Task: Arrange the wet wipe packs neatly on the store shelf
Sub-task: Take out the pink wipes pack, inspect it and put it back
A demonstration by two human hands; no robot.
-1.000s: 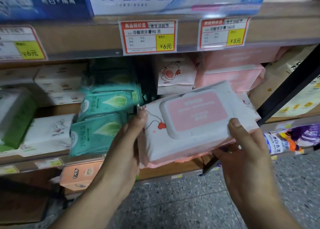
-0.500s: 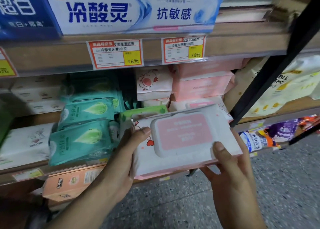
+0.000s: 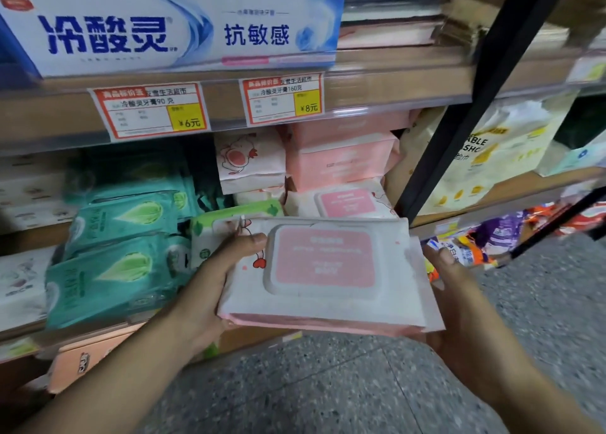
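1. Two hands carry one pink-lid pack, level and lid up, in front of the shelf edge, not yet on it.
2. Left hand clasps the pack's left end, thumb on top by the little red print, fingers hidden under it.
3. Right hand props the right end from below and beside; only a fingertip shows over the sealed flap, so it is closed on the pack as far as I can see.
4. Just behind the held pack lies a green-lid pack, tilted and out of line with its neighbours; it looks like it needs straightening.
5. Behind and to the right, a matching pink-lid pack lies flat, with pink packs stacked above it. That spot looks like the likely home for the held one.
6. Further left, teal packs stand in leaning, overlapping rows, none too tidy.
7. My judgement: the job is in its middle. The pink stack at the back looks orderly; the held pack is yet to be placed, and the green and teal ones remain to be squared up.
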